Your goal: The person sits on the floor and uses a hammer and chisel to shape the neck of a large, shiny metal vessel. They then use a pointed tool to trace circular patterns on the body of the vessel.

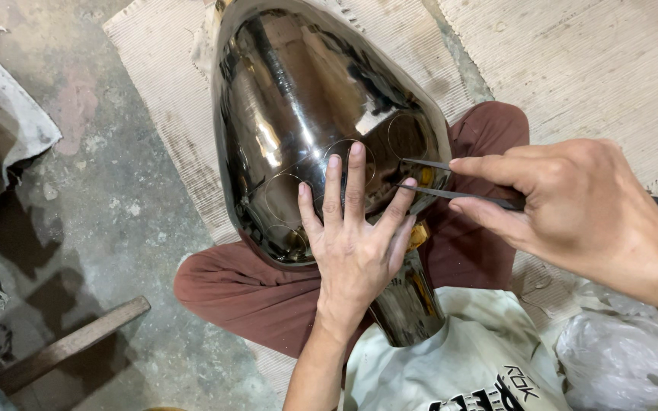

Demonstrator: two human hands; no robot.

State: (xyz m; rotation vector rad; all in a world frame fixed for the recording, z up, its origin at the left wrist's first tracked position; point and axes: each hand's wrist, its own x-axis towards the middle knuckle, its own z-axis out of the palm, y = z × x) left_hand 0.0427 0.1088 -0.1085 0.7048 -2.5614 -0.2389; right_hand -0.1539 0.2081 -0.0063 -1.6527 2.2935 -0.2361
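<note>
Left hand (352,243) lies spread flat on the polished metal vessel (306,114), at its 6 o'clock. Right hand (580,209) pinches a two-legged divider (451,183) at 3 o'clock. The vessel looks rigid, heavy and slippery; grip its narrow neck.

A crumpled translucent white plastic bag (618,346) lies low at the right, just beneath the wrist of the right hand (580,209) that pinches a thin metal tool, and well right of the left hand (353,243). No labels, signs or screens show.
</note>
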